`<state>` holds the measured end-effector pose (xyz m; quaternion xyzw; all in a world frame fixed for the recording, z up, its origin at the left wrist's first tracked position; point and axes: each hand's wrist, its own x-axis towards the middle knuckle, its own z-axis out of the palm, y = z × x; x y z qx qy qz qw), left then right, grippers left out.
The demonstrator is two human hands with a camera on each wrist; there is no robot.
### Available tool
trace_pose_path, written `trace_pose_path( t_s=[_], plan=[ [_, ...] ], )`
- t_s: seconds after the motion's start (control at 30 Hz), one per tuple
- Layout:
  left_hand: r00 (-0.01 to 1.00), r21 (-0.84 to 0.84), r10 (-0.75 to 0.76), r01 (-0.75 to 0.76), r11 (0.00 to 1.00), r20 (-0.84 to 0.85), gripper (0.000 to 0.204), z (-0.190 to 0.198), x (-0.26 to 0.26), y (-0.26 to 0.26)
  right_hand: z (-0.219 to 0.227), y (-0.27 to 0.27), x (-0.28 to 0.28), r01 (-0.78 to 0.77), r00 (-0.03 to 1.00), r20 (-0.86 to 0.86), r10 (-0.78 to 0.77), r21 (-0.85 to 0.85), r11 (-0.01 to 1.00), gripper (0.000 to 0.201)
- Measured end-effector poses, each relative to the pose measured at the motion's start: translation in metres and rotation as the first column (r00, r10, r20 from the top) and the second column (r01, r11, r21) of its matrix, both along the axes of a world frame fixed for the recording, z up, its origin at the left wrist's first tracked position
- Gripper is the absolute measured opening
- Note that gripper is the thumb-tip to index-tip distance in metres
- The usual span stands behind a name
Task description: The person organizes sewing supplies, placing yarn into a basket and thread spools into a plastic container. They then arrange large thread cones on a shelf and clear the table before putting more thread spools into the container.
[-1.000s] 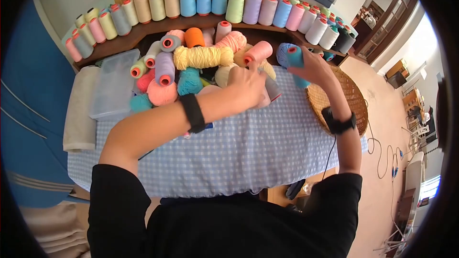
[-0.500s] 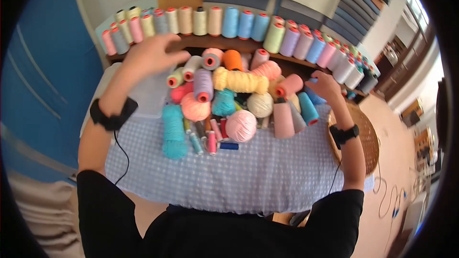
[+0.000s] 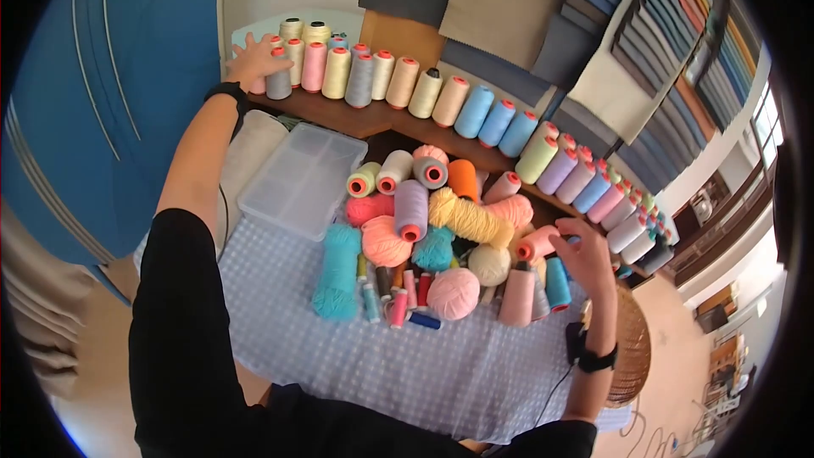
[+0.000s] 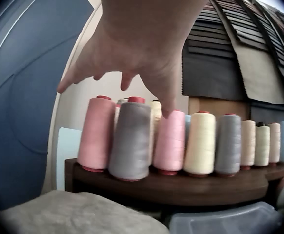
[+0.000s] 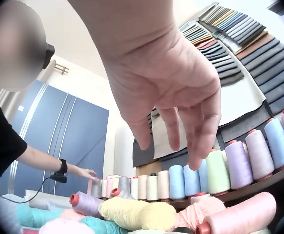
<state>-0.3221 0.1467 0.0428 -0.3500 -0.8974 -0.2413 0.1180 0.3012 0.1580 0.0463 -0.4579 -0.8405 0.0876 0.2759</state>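
At the left end of the curved shelf, my left hand (image 3: 252, 61) reaches over the thread cones with its fingers spread. In the left wrist view its fingers hang above a salmon-pink cone (image 4: 95, 134) and a grey cone (image 4: 131, 139), and the thumb tip overlaps the top of a lighter pink cone (image 4: 170, 144). My right hand (image 3: 585, 256) hovers at the right side of the yarn pile, its fingers loosely bent and holding nothing. Nearest it are a pink thread cone (image 3: 536, 242) lying on its side and a teal cone (image 3: 557, 284). A yellow skein (image 5: 139, 213) lies across the pile.
A clear plastic box (image 3: 297, 178) lies left of the pile, beside a rolled beige cloth (image 3: 254, 140). The wicker basket (image 3: 632, 348) stands at the table's right edge. Several cones line the dark shelf (image 4: 220, 185) behind, below hanging fabric samples (image 3: 500, 8). Checked cloth (image 3: 339, 365) covers the table.
My left hand has swung from the pile to the shelf's far left end. My right hand has let go of the teal cone, which now lies at the pile's right. The head view has turned left.
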Motion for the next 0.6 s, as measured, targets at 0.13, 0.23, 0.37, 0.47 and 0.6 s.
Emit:
trace_pose_path(
  t_s=[0.13,0.23,0.37,0.47,0.6],
  plan=[
    [0.965,-0.015,-0.260,0.259,0.966,-0.025,0.087,-0.031,-0.068,0.026,-0.005,-0.002,0.003,0.005,0.991,-0.130,-0.017,-0.092,0.996,0.031],
    [0.930,0.072,-0.366,0.369,0.927,-0.043,0.085,-0.036,-0.062,0.013,-0.004,-0.004,-0.002,-0.010,0.978,-0.210,-0.014,-0.115,0.993,0.031],
    [0.919,0.142,-0.369,0.388,0.911,-0.141,0.075,-0.035,-0.049,0.002,-0.002,-0.018,0.004,-0.063,0.968,-0.249,0.031,-0.122,0.991,0.034],
    [0.916,0.097,-0.376,0.391,0.915,-0.142,0.068,-0.018,-0.026,-0.020,0.005,-0.033,0.004,-0.046,0.923,-0.384,-0.030,-0.185,0.982,0.032],
    [0.825,0.077,-0.420,0.481,0.874,-0.378,0.049,0.010,0.042,-0.059,0.004,-0.026,0.025,-0.051,0.926,-0.377,-0.035,-0.214,0.976,0.035]
  ],
)
